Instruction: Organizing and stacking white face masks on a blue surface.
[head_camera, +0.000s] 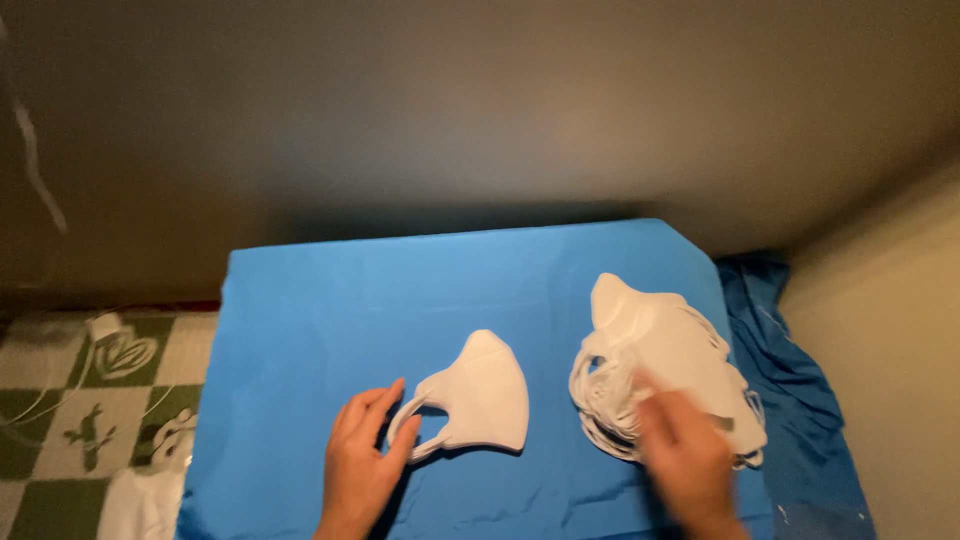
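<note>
Bright blue cloth (330, 300) covers the work surface, pushed up against a dim grey-brown wall (480, 100). On it, a little left of the middle, lies a single white face mask (485, 395), folded flat with its pointed nose end aimed away from the person and its ear loop trailing toward the near left. The left hand (362, 455) rests palm down just beside that mask — its fingers are spread and relaxed, the fingertips (395, 395) touching or nearly touching the ear loop, gripping nothing. Well apart to the right sits a stack of white masks (655, 350), many of the same kind piled loosely, their ear loops spilling out in a tangle along the stack's left edge. The right hand (690, 455) lies over the near corner of this stack; it is blurred, so whether its fingers have pinched a mask or only lie on top cannot be told. Beyond the cloth's right edge hangs a darker blue fabric (800, 380), crumpled against a pale wall (890, 330). To the left, lower than the work surface, a green-and-white checked mat (60, 420) shows — with a white cable (35, 160) and a small white plug-like piece (105, 325) lying on it.
</note>
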